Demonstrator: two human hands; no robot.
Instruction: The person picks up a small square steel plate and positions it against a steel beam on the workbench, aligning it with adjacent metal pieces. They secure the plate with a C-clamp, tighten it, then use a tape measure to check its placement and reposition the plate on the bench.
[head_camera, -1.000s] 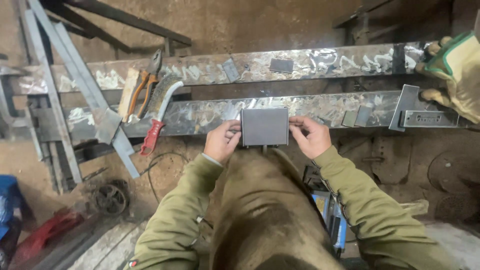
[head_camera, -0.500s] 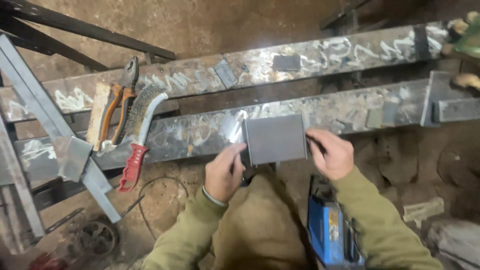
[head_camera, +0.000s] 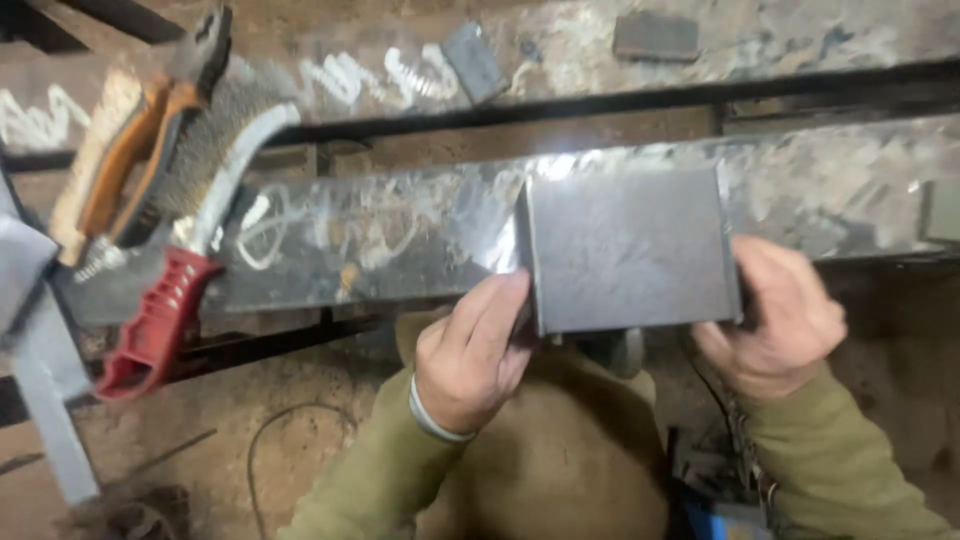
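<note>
Hands (head_camera: 630, 340) either side of steel plate (head_camera: 630, 250)

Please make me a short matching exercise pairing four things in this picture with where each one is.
Things:
1. grey metal plate
2. wire brush
3. pliers
4. left hand

Places:
A. orange handles, far left
B. on the plate's left edge
C. held between both hands
D. red handle, left on the beam

Pairs: 1-C, 2-D, 3-A, 4-B. The right hand grips the plate's right edge.
</note>
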